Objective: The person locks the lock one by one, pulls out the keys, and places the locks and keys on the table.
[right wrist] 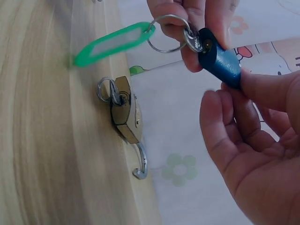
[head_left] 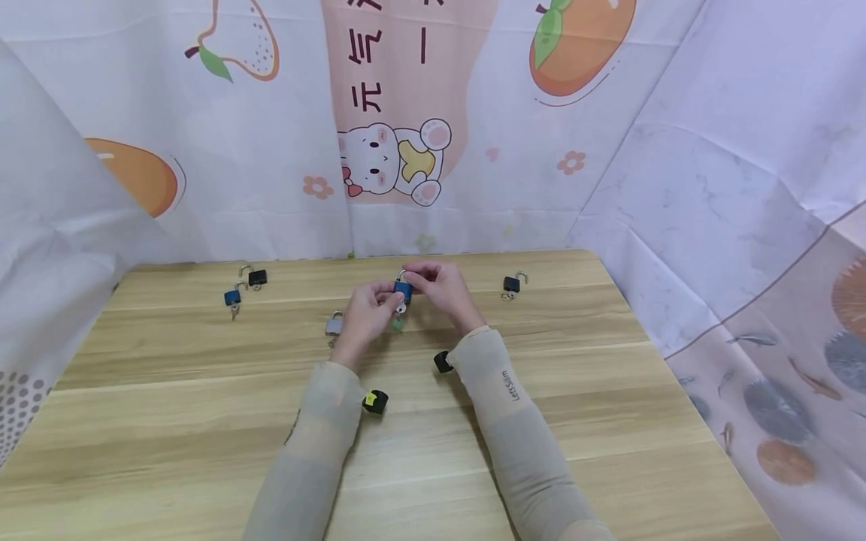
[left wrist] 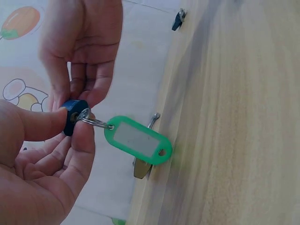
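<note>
Both hands hold a blue padlock [head_left: 403,290] up in front of me near the back of the table. My left hand [head_left: 366,314] pinches its body between thumb and fingers. My right hand [head_left: 440,285] pinches it at the shackle end, and fingers mostly cover the shackle in the wrist views. A key [right wrist: 193,41] sits in the keyhole, with a metal ring [right wrist: 167,33] through it. From the ring hangs a green-framed tag [left wrist: 138,140]. A brass-coloured padlock [right wrist: 125,110] with keys in it lies beyond the hands, its shackle swung out; the hands hide it in the head view.
At the back left lie a blue padlock [head_left: 232,297] and a black padlock [head_left: 257,278], shackles open. A grey padlock [head_left: 334,325] rests beside my left hand. Another black padlock [head_left: 511,285] with keys lies to the right. A printed curtain [head_left: 271,165] hangs behind the table [head_left: 203,421].
</note>
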Motion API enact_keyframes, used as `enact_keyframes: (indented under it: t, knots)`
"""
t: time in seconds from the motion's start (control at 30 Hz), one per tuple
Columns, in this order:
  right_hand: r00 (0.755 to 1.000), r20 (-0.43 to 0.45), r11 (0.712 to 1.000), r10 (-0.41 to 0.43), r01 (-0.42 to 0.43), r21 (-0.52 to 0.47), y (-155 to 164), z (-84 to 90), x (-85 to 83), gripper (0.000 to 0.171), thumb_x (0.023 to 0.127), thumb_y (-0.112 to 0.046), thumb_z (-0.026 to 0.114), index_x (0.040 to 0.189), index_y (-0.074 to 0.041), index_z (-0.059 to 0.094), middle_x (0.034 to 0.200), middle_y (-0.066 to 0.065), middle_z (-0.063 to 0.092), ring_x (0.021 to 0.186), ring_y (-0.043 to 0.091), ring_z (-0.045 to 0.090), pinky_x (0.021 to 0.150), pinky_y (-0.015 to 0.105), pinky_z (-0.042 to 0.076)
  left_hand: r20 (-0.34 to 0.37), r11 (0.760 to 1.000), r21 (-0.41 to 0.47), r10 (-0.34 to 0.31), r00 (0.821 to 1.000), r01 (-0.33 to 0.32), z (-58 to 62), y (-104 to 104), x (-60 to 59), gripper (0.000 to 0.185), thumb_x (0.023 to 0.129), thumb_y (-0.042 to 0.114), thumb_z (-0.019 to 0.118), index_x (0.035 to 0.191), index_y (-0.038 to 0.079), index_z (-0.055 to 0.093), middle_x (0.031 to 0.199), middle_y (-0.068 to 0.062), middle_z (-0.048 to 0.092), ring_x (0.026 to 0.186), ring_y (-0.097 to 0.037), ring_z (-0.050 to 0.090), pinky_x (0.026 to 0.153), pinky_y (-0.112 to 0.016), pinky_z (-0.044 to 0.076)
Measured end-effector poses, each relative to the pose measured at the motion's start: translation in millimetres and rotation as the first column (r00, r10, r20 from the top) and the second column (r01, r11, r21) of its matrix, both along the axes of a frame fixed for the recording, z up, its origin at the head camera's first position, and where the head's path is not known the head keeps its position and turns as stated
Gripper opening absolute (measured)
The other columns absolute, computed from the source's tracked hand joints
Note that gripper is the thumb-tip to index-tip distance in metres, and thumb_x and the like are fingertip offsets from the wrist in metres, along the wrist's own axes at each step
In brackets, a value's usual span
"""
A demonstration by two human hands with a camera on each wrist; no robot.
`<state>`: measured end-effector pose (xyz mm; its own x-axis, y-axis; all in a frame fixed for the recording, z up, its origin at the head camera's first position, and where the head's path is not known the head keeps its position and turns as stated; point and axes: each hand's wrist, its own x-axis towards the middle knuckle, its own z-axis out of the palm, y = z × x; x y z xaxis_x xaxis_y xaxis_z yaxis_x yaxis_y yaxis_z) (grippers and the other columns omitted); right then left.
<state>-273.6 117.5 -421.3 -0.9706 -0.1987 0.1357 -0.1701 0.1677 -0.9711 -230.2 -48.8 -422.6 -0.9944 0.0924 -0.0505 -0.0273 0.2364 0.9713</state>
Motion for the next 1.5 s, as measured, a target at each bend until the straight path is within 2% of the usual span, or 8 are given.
enact_keyframes:
  t: [0.1,0.2,0.4,0.63,0.9,1.17,1.37,1.5]
  knots:
    - [1.0,0.01,1.0,0.009,-0.009,-0.007,0,1.3,1.5,0.021,0.097,-0.006,0.069,0.113,0.007,0.072,0.095,0.014,0.074,0.08,0.016,0.07,0.09,0.056,0.056,-0.016,1.0,-0.014,0.01,1.0,-0.01,0.1,1,0.8,0.029,0.102,0.015,0.063,0.122,-0.006,0.066,0.106,-0.017,0.073,0.086,-0.02,0.068,0.07,-0.022,0.053]
    - [1.0,0.018,1.0,0.02,-0.02,-0.005,0,2.9,2.8,0.019,0.097,-0.006,0.069,0.112,0.005,0.073,0.095,0.014,0.073,0.081,0.019,0.07,0.089,0.053,0.057,-0.028,0.999,-0.034,0.03,0.999,-0.031,0.3,1,1.7,0.027,0.102,0.015,0.064,0.12,-0.005,0.067,0.105,-0.016,0.073,0.088,-0.02,0.067,0.072,-0.023,0.052]
    - [1.0,0.008,0.999,0.01,-0.01,0.051,-1,7.1,3.5,0.018,0.099,-0.005,0.067,0.113,0.003,0.073,0.098,0.013,0.074,0.083,0.02,0.07,0.083,0.038,0.06,-0.037,0.996,-0.036,0.076,0.996,-0.078,-1.7,6,0.5,0.026,0.1,0.017,0.066,0.118,-0.002,0.069,0.101,-0.012,0.074,0.084,-0.022,0.069,0.072,-0.025,0.053]
    - [1.0,0.007,0.998,-0.002,0.001,0.065,-2,10.3,6.4,0.017,0.098,-0.002,0.066,0.112,0.006,0.073,0.098,0.016,0.074,0.079,0.018,0.069,0.082,0.044,0.06,-0.075,0.993,-0.032,0.107,0.991,-0.11,-4.6,11,1.8,0.024,0.098,0.012,0.067,0.116,-0.004,0.069,0.1,-0.014,0.074,0.089,-0.021,0.069,0.076,-0.028,0.055]
    - [1.0,-0.013,0.994,-0.018,0.019,0.112,-1,7.6,3.3,0.017,0.098,-0.003,0.067,0.111,0.005,0.073,0.096,0.014,0.074,0.076,0.016,0.066,0.075,0.033,0.06,-0.094,0.991,-0.03,0.127,0.987,-0.131,-4.6,13,1.6,0.022,0.097,0.01,0.068,0.114,-0.004,0.07,0.1,-0.014,0.074,0.092,-0.023,0.069,0.081,-0.033,0.056]
    - [0.999,0.021,0.995,-0.043,0.041,0.092,9,10.6,2.9,0.017,0.098,-0.006,0.068,0.111,0.001,0.075,0.1,0.013,0.074,0.083,0.018,0.069,0.084,0.042,0.06,-0.119,0.996,0.004,0.084,0.989,-0.085,-6.5,21,0.1,0.026,0.097,0.012,0.069,0.118,-0.005,0.069,0.102,-0.016,0.075,0.091,-0.023,0.071,0.082,-0.032,0.057]
    - [0.997,0.067,0.997,-0.026,0.022,0.074,14,11.4,2.3,0.019,0.099,-0.011,0.068,0.114,-0.001,0.075,0.1,0.012,0.074,0.086,0.021,0.071,0.084,0.04,0.061,-0.087,0.997,0.049,0.066,0.994,-0.062,-5.8,22,1.3,0.03,0.099,0.015,0.069,0.121,-0.005,0.067,0.105,-0.017,0.075,0.092,-0.025,0.072,0.083,-0.035,0.059]
    - [0.998,0.057,0.996,-0.022,0.018,0.082,16,11.7,0.8,0.019,0.1,-0.012,0.066,0.114,-0.002,0.074,0.1,0.012,0.074,0.084,0.021,0.071,0.08,0.037,0.061,-0.088,0.997,0.068,0.054,0.995,-0.048,-7.7,20,0.3,0.033,0.1,0.017,0.068,0.123,-0.005,0.067,0.107,-0.017,0.074,0.094,-0.023,0.072,0.081,-0.031,0.06]
